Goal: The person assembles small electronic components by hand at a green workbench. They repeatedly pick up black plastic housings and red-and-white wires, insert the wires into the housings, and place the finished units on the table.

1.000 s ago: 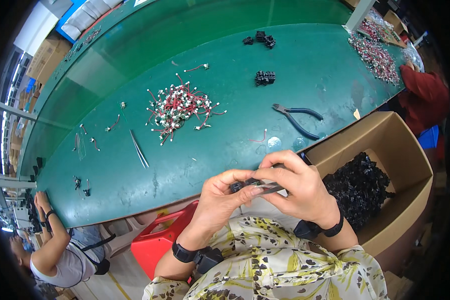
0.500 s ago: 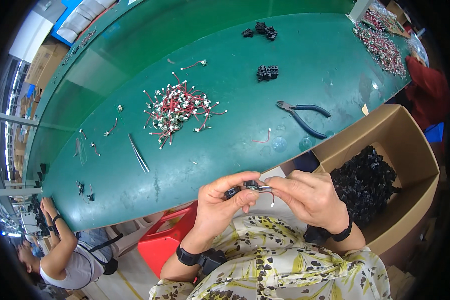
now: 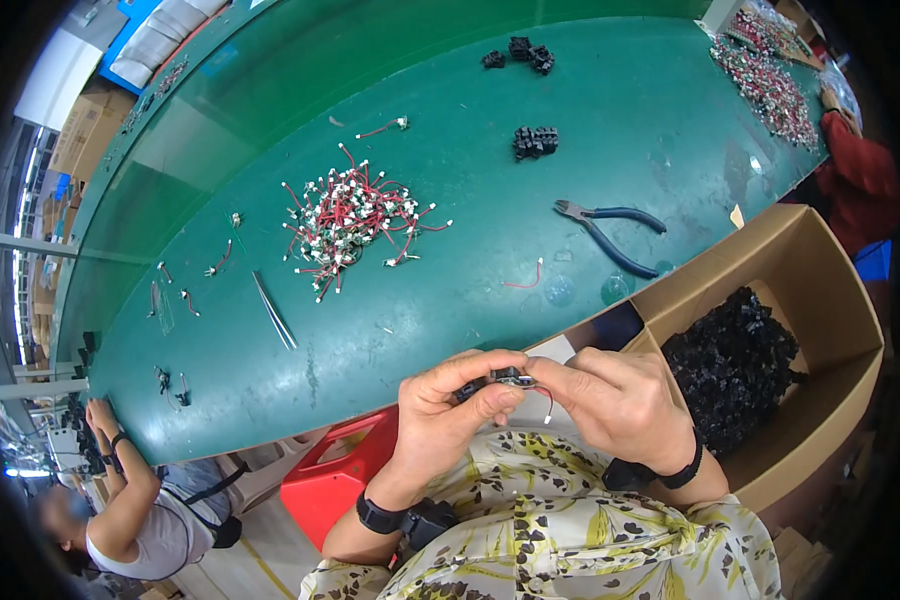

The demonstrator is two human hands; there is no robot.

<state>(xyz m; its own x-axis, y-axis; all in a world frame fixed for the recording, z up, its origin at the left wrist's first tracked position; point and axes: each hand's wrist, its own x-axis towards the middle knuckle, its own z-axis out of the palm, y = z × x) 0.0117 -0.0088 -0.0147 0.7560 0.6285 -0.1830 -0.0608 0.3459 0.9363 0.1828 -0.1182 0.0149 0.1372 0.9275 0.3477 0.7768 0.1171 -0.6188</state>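
Note:
My left hand is closed around small black plastic parts, held just off the table's near edge. A small circuit piece sits at the end of the black part, between left thumb and forefinger. From it hangs a short red wire with a white plug at its tip. My right hand is closed, its thumb and forefinger pressed together at that piece. Those fingertips hide exactly what they grip.
The green table bears a pile of red-wired boards, tweezers, cutting pliers and black part clusters. A cardboard box of black pieces stands right. A red stool is below; co-workers sit left and far right.
My right fingertips have moved in against the part in my left hand, covering the silvery bit that showed between them. The red wire's white tip hangs slightly lower.

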